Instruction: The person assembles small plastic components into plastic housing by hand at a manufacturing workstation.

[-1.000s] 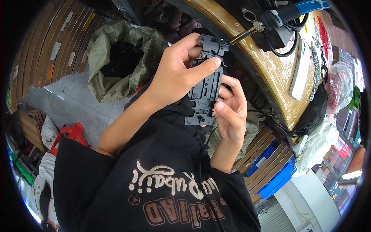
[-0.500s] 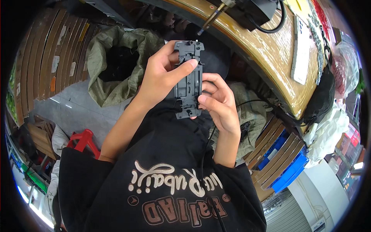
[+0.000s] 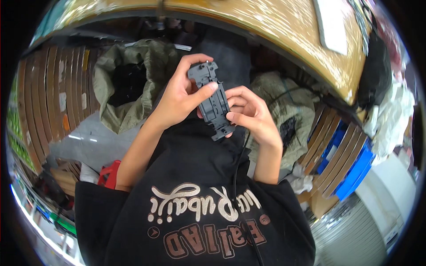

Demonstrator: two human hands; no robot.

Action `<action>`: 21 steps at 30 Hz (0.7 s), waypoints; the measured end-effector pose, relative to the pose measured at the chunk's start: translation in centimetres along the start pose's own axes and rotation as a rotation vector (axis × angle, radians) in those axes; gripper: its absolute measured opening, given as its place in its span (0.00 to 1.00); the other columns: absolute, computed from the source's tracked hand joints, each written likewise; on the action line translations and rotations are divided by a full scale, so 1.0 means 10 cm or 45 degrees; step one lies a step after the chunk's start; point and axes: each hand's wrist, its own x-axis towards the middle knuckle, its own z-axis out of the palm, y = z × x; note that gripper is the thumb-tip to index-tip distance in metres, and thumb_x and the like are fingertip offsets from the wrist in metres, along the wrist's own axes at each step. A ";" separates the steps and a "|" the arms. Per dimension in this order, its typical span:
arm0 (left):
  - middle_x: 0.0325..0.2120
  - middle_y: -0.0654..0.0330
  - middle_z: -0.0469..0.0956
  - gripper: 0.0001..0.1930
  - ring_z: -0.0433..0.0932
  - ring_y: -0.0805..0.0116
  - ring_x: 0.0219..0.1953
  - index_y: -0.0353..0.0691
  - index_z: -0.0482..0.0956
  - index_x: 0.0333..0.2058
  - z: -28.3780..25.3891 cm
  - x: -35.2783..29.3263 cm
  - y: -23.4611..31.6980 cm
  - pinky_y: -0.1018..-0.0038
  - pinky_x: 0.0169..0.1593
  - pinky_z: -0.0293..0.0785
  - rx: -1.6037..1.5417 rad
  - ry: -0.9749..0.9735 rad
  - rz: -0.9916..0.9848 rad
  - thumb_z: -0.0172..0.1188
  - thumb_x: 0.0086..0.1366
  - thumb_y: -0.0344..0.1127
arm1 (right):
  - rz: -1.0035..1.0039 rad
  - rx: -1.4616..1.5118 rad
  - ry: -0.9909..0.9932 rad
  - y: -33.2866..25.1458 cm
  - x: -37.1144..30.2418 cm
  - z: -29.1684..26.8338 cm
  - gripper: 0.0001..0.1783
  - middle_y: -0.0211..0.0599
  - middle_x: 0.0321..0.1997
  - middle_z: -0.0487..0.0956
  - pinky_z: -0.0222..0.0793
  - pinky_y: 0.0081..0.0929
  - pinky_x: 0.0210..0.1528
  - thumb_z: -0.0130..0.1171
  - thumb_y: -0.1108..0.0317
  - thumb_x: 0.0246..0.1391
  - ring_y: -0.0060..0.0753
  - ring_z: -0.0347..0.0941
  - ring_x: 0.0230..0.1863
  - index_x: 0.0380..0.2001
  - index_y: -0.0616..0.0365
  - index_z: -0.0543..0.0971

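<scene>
Between my two hands is a long dark grey plastic chassis-like part (image 3: 214, 104), with screw bosses and a channel along its length. Its upper end leans to the left. My left hand (image 3: 183, 91) grips the upper left side, with the thumb lying across the part's face. My right hand (image 3: 252, 114) holds the lower right edge, its thumb at the rim and its other fingers curled behind. The part's underside is hidden. Over my lap hangs the black shirt (image 3: 191, 164), with a thin black cable (image 3: 235, 177) running down it.
A woven sack (image 3: 108, 104) with dark contents stands at left, and another sack (image 3: 295, 115) at right. The wrapped worktable (image 3: 275, 26) curves across the far side, bearing a white board (image 3: 332, 29). Stacked cardboard (image 3: 55, 88) lines the left; blue bins (image 3: 355, 170) stand right.
The plastic part has tilted, its upper end now further left and slightly lower. Both hands keep hold of it. The view has shifted, so more of the table's far edge shows.
</scene>
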 end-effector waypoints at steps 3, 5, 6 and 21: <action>0.29 0.59 0.72 0.31 0.69 0.79 0.23 0.40 0.53 0.52 0.08 -0.08 -0.06 0.83 0.22 0.67 0.310 -0.222 -0.300 0.60 0.52 0.31 | 0.161 -0.243 0.115 -0.03 -0.29 -0.32 0.18 0.28 0.28 0.70 0.69 0.17 0.26 0.52 0.80 0.43 0.18 0.68 0.29 0.41 0.61 0.67; 0.30 0.58 0.72 0.31 0.68 0.79 0.22 0.42 0.51 0.54 0.06 -0.06 -0.12 0.84 0.22 0.66 0.340 -0.293 -0.377 0.57 0.54 0.30 | 0.175 -0.392 0.365 0.01 -0.64 -0.65 0.18 0.26 0.27 0.68 0.70 0.17 0.27 0.51 0.80 0.43 0.18 0.68 0.30 0.41 0.59 0.67; 0.32 0.56 0.72 0.31 0.68 0.79 0.21 0.43 0.49 0.55 0.03 -0.05 -0.13 0.85 0.22 0.66 0.390 -0.311 -0.428 0.54 0.56 0.29 | 0.168 -0.449 0.493 0.02 -0.83 -0.83 0.18 0.25 0.27 0.68 0.71 0.17 0.27 0.51 0.80 0.43 0.17 0.68 0.30 0.41 0.58 0.68; 0.24 0.64 0.74 0.13 0.63 0.84 0.17 0.39 0.68 0.44 -0.23 0.03 -0.10 0.87 0.17 0.59 0.582 -0.123 -0.421 0.48 0.60 0.35 | 0.188 -1.078 1.581 0.56 -1.50 -1.49 0.18 0.37 0.34 0.75 0.69 0.22 0.28 0.57 0.72 0.43 0.24 0.72 0.31 0.41 0.60 0.71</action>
